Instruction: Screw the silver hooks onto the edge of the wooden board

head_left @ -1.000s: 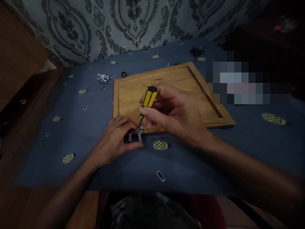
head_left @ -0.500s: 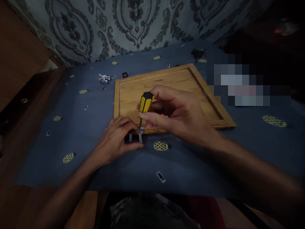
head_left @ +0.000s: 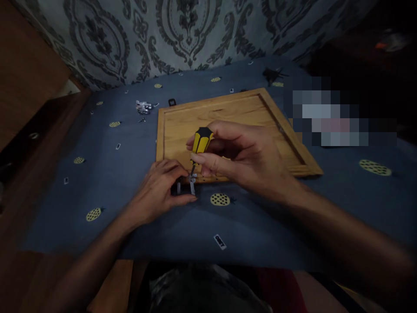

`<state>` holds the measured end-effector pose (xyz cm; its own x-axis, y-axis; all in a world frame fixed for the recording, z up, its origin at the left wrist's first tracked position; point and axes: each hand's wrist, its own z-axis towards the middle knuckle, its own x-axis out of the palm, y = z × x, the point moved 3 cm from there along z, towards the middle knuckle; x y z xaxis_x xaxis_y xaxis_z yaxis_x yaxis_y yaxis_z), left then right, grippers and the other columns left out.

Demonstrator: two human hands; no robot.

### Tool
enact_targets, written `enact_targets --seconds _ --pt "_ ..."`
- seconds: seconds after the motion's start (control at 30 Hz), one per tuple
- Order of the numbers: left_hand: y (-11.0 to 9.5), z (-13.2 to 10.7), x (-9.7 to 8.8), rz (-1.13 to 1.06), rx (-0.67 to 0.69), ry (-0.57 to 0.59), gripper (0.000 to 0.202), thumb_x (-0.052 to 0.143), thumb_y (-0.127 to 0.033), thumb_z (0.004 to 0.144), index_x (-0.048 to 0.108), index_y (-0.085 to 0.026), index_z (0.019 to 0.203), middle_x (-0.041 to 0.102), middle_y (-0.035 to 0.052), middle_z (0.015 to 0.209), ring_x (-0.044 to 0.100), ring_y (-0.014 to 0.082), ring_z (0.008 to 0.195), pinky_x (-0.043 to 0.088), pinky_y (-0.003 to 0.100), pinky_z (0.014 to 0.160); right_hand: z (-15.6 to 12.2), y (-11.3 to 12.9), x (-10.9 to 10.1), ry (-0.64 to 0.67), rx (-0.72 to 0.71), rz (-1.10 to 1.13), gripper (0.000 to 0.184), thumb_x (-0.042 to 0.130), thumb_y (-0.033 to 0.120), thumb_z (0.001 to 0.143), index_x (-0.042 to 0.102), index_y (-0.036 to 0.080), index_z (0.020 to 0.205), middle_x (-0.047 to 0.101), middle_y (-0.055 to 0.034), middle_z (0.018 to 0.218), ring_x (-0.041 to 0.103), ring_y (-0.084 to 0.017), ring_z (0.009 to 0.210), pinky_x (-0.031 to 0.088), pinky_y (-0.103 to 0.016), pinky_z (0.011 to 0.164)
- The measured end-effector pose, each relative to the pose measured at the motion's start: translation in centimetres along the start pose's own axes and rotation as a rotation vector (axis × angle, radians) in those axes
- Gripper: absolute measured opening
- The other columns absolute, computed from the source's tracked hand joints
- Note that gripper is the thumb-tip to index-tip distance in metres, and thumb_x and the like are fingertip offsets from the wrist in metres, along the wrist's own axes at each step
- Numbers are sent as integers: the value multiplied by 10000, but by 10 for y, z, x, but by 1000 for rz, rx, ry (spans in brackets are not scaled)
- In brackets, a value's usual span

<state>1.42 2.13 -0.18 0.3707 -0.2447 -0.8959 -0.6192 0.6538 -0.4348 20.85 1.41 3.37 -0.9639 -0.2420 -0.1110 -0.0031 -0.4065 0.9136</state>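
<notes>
A yellow and black screwdriver [head_left: 202,141] is pinched between the thumb and fingers of my right hand [head_left: 250,154]. It stands nearly upright, and its tip meets a metal hinge [head_left: 192,184] at the near left edge of a wooden cabinet door [head_left: 224,108]. My left hand [head_left: 163,182] curls around that hinge, thumb on the near side and fingers on the door side, steadying it. The door lies flat on the blue cloth. Small dark holes show along its near edge, right of the hinge. The screw under the tip is too small to make out.
Beyond my left hand lie more metal hinges [head_left: 143,106] and a few small screws [head_left: 142,120]. A small black square piece [head_left: 172,102] sits behind the door's far left corner. Farther back is a dark object [head_left: 272,74]. Patterned fabric [head_left: 189,34] rises behind the blue cloth [head_left: 137,243].
The screwdriver's handle has tilted slightly to the right as my right hand shifts a little. My left hand stays on the hinge.
</notes>
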Motion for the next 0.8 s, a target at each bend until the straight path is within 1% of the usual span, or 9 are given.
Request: enact_targets --seconds 0.1,0.13,0.23,0.3,0.33,0.4,0.5,0.63,0.8 --pt "0 0 0 -1 18 -7 327 827 -452 880 681 -205 1037 716 61 1172 662 276 1111 491 429 957 -1 0 1 -64 0 -15 265 850 394 858 650 220 853 712 14 876 616 -85 578 541 -228 496" --pt "0 0 -1 1 21 -10 323 827 -451 879 680 -204 1025 715 58 1145 663 273 1092 490 424 945 -1 1 1 -96 -14 -16 291 850 413 854 630 224 833 707 19 865 620 -85 575 545 -228 492" --pt "0 0 0 4 20 -8 316 830 -452 875 677 -209 1009 705 38 1051 659 258 1028 488 409 919 0 8 -1 -257 -91 -15 347 836 454 858 580 227 798 665 37 777 620 -82 539 548 -226 469" --pt "0 0 0 -3 22 -13 318 837 -447 868 675 -216 1013 701 30 1033 655 252 1014 484 402 915 1 11 -2 -315 -118 -15 370 842 447 851 556 224 777 633 49 732 606 -69 509 543 -214 453" --pt "0 0 0 -7 25 -17 321 841 -446 865 674 -217 1016 702 29 1037 654 251 1013 481 401 912 2 11 -2 -313 -119 -8 382 853 437 841 546 223 766 621 55 719 599 -63 500 538 -206 446" --pt "1 0 0 -9 28 -27 328 843 -447 864 671 -213 1016 703 31 1047 653 250 1014 475 397 901 4 9 -2 -264 -108 20 401 873 420 824 529 224 756 609 65 711 593 -58 500 536 -196 442" --pt "1 -1 0 -8 35 -38 340 840 -450 869 668 -197 1017 701 40 1061 654 248 1018 471 390 895 4 3 0 -209 -92 41 399 865 424 834 522 231 768 625 63 744 596 -64 526 550 -206 462" --pt "0 -1 0 -5 43 -32 337 841 -449 870 671 -196 1013 704 43 1061 655 254 1034 471 393 907 3 -3 2 -208 -77 25 387 842 445 856 523 239 782 632 54 772 597 -78 556 552 -221 466" --pt "0 -1 0 -8 24 -26 347 838 -470 867 672 -212 1030 710 38 1079 658 256 1042 477 398 912 2 -7 2 -186 -65 6 361 852 428 850 548 241 793 646 37 810 633 -106 604 560 -240 468"
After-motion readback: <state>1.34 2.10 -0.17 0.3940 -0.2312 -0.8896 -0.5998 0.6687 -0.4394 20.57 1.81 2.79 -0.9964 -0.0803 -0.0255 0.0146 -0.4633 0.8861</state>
